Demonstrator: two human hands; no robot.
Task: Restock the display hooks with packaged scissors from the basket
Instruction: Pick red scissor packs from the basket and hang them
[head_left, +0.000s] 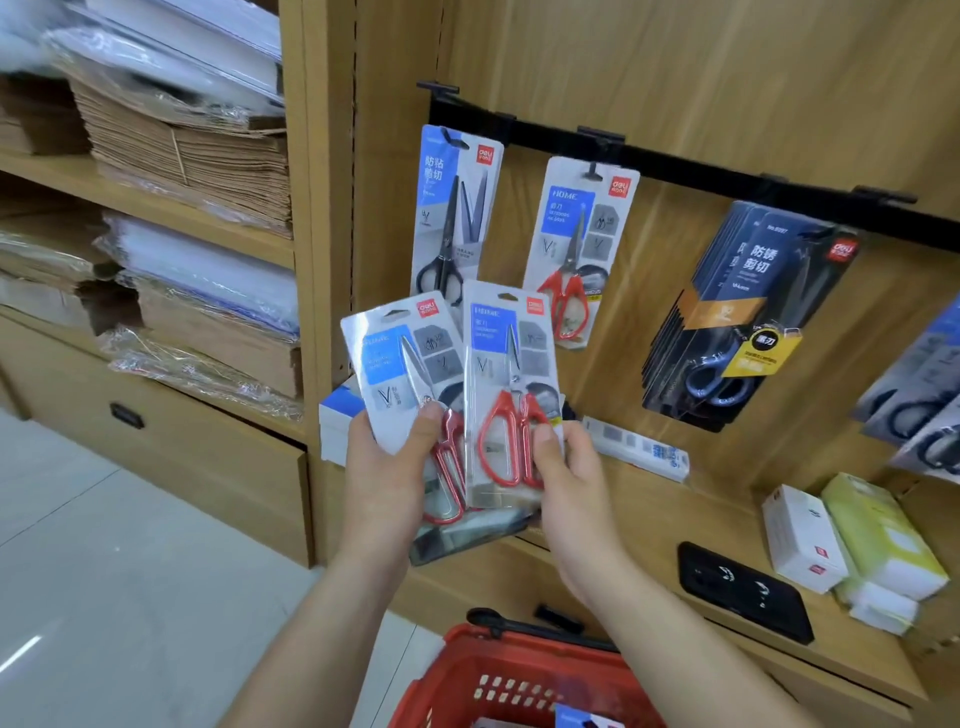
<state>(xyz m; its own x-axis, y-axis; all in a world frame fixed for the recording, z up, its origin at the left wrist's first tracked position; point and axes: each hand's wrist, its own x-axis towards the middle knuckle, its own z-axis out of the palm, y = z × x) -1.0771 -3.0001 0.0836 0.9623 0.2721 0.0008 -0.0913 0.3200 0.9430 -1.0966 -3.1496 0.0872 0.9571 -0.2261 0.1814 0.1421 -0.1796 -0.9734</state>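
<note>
Red shopping basket (457, 675), bottom edge of view: a pack corner (582, 721) shows inside, so stock likely remains. Left hand (384, 467): thumb pinching a red-handled scissors pack (395, 364), fingers hidden behind, more packs fanned beneath. Right hand (571, 478): thumb pinching a second red-handled pack (511, 374), held upright below the hook rail (675, 166). One matching hung pack (576, 244) near the rail's left end, beside a black-handled pack (452, 208); blue-handled stack (743, 312) further right. Judged: restocking midway, held packs not yet hung
</note>
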